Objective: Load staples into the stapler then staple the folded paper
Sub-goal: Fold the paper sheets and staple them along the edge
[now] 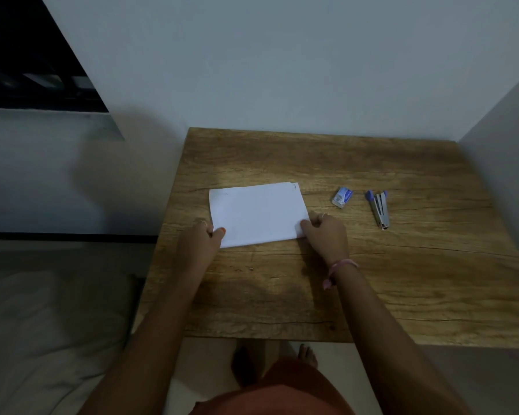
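Hands (264, 235) pinch folded paper's (258, 214) near corners.

We seem to be in a home, likely a bedroom: a small wood-grain bench (402, 280) sits in a corner of plain pale walls (282, 70), a bed with light bedding (42, 310) just beside it, bare feet (307, 354) below.

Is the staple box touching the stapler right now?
Apart. The head view shows bare wooden table between the staple box and the stapler.
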Demonstrator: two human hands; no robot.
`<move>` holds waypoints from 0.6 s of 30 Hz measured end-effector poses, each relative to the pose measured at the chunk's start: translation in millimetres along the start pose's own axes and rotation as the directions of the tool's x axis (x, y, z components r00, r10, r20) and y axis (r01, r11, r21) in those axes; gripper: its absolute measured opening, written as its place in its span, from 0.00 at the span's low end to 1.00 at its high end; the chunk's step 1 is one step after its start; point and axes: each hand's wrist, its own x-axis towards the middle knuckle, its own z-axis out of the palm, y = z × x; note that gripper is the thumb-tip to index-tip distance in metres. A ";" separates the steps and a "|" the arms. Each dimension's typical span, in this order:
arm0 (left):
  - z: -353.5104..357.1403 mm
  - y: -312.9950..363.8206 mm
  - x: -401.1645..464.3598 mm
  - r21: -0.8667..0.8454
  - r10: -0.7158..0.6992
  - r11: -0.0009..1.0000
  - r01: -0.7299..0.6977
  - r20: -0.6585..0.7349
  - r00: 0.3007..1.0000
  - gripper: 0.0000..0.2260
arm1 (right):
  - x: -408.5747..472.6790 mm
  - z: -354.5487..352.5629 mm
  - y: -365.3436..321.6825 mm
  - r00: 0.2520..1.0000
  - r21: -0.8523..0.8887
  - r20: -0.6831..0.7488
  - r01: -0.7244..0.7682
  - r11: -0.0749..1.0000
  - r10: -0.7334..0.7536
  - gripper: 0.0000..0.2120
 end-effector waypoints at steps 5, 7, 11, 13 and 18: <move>-1.2 0.0 3.9 0.017 0.004 1.000 -0.004 0.016 1.000 0.19 | 1.1 2.9 0.9 1.000 -0.028 0.003 -0.010 1.000 0.010 0.12; -0.6 0.3 6.8 0.026 -0.001 1.000 0.000 0.030 1.000 0.19 | 1.0 4.1 0.9 1.000 -0.041 -0.004 -0.002 0.999 0.002 0.13; 1.1 -0.2 10.1 0.054 -0.005 0.999 0.002 0.042 0.999 0.17 | 0.8 5.6 0.5 0.999 -0.064 -0.033 0.014 0.998 -0.016 0.14; 1.8 -0.4 11.1 0.075 -0.007 0.997 0.004 0.045 0.999 0.16 | 1.2 7.0 -0.1 0.999 -0.074 -0.047 0.012 0.997 -0.016 0.14; 2.2 0.0 15.2 0.101 -0.014 0.995 0.007 0.071 0.997 0.15 | 1.8 10.4 -2.3 0.998 -0.093 -0.066 -0.002 0.996 -0.004 0.14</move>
